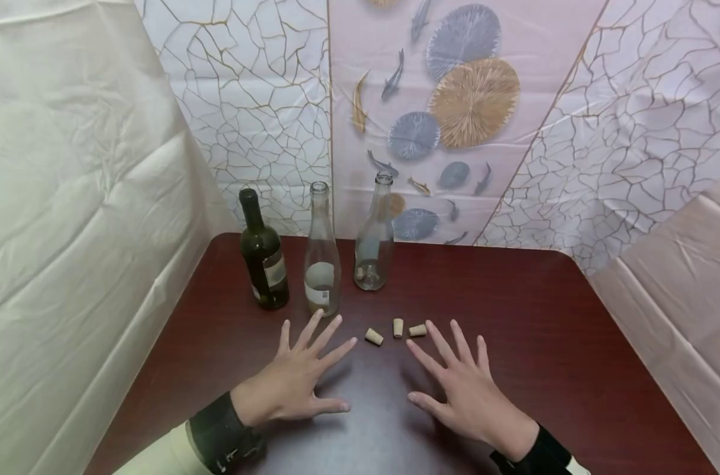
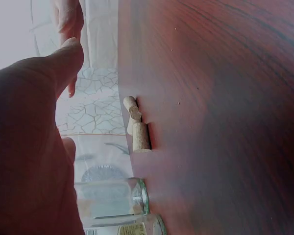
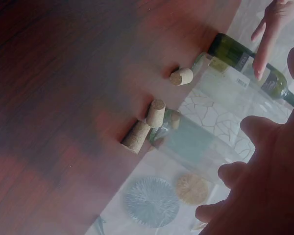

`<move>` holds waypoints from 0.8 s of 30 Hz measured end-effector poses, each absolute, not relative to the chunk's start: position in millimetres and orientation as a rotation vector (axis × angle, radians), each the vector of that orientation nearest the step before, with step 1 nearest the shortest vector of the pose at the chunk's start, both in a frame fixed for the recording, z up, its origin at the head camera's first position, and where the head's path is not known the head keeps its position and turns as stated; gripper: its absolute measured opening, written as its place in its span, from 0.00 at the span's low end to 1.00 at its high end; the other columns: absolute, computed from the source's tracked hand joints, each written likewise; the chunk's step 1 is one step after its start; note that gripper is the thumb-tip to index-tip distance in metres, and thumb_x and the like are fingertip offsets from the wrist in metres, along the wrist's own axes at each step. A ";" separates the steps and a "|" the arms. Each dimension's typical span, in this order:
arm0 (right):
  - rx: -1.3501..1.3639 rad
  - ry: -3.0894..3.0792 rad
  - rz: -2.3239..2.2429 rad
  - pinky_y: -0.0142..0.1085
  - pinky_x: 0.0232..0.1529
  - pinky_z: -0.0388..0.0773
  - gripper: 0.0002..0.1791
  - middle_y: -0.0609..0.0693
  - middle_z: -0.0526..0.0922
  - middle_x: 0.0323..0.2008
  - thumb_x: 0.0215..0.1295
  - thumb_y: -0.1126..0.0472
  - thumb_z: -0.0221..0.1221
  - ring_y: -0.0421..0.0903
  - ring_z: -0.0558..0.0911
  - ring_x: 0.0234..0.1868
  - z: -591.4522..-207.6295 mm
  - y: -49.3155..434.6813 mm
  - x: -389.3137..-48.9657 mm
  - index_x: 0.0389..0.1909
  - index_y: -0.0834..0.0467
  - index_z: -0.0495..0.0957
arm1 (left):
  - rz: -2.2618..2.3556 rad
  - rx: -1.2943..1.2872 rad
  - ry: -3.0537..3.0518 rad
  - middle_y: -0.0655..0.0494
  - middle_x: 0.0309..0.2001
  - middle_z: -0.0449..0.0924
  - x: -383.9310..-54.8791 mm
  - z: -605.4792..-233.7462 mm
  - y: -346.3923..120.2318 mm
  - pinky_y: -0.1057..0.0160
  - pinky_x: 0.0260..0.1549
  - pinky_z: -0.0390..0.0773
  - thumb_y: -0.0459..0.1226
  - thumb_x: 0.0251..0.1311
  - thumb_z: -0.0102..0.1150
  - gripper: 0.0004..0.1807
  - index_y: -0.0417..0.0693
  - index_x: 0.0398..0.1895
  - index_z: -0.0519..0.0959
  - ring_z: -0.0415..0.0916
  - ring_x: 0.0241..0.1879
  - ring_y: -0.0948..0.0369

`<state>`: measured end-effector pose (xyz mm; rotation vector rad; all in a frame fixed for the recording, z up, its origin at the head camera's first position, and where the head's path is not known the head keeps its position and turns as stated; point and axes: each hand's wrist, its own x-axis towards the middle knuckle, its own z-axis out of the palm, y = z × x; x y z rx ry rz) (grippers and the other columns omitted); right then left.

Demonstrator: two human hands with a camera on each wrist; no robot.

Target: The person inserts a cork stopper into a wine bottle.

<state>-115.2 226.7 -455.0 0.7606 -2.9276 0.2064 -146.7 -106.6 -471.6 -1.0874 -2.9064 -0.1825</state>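
Fingers spread wide, my left hand [image 1: 294,379] hovers over the front left of the table, holding nothing. My right hand [image 1: 466,389] mirrors it on the other side, also spread and bare. Beyond the hands are three corks: a left cork [image 1: 374,337] lying tilted, a middle cork [image 1: 398,328] standing upright, and a right cork [image 1: 417,330] on its side close to my right fingertips. Behind them stand a dark green wine bottle [image 1: 264,264], a clear bottle with a pale label [image 1: 321,257] and another clear bottle [image 1: 373,244]. Both clear bottles have unstoppered mouths.
The dark red table [image 1: 514,297] has rounded far corners. A patterned cloth [image 1: 264,79] hangs behind its far edge, and plain cream cloth [image 1: 68,198] hangs along the left. The bottles stand upright at the back left, near that edge.
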 end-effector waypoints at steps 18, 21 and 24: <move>0.736 -2.784 0.414 0.42 0.34 0.81 0.24 0.55 0.76 0.60 0.55 0.54 0.70 0.47 0.83 0.46 -456.3 220.9 -166.1 0.54 0.51 0.79 | -0.606 -1.155 -2.653 0.53 0.72 0.63 -147.3 -480.1 -103.8 0.48 0.63 0.69 0.62 0.63 0.52 0.35 0.55 0.68 0.69 0.62 0.70 0.57; 0.724 -2.816 0.431 0.43 0.34 0.81 0.22 0.53 0.79 0.54 0.54 0.58 0.70 0.47 0.83 0.44 -461.3 220.2 -178.5 0.52 0.53 0.80 | -0.659 -1.134 -2.639 0.56 0.70 0.66 -145.6 -479.6 -102.4 0.50 0.62 0.70 0.60 0.63 0.54 0.32 0.58 0.67 0.70 0.64 0.68 0.60; 0.698 -2.852 0.433 0.44 0.37 0.81 0.21 0.52 0.80 0.49 0.54 0.59 0.70 0.46 0.82 0.43 -465.4 219.4 -190.0 0.51 0.55 0.81 | -0.695 -1.120 -2.625 0.58 0.69 0.67 -144.2 -479.4 -100.9 0.52 0.60 0.72 0.59 0.63 0.54 0.30 0.60 0.65 0.71 0.65 0.67 0.61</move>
